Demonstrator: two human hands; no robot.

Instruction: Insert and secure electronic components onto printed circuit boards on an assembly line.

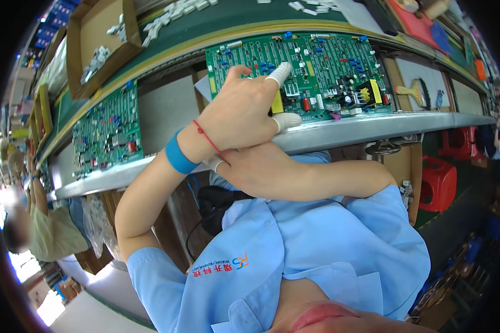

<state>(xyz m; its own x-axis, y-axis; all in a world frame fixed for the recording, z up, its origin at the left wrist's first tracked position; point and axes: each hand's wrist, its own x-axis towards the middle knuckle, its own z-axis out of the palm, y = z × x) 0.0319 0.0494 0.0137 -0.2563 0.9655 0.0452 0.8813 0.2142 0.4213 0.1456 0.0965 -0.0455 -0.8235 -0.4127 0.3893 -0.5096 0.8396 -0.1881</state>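
Note:
My left hand [241, 108] reaches over a large green circuit board [328, 69], with its index finger and thumb spread apart. White finger cots cover those two fingertips. No object shows between them. A blue wristband [179, 151] and a red string [205, 136] circle my left wrist. Crossing beneath that wrist is my right hand [258, 169], a finger cot on one finger beside the red string. Most of its fingers are hidden, so I cannot tell whether they grip anything. The board lies along a metal rail [339, 132] and carries a yellow transformer [366, 93] and a red capacitor [306, 104].
Another green board [108, 130] lies farther left on the line. A cardboard box [103, 47] with small parts stands at the far left. A yellow-handled brush [414, 91] is right of the large board. Red stools [439, 183] stand at right; a co-worker [53, 230] is at left.

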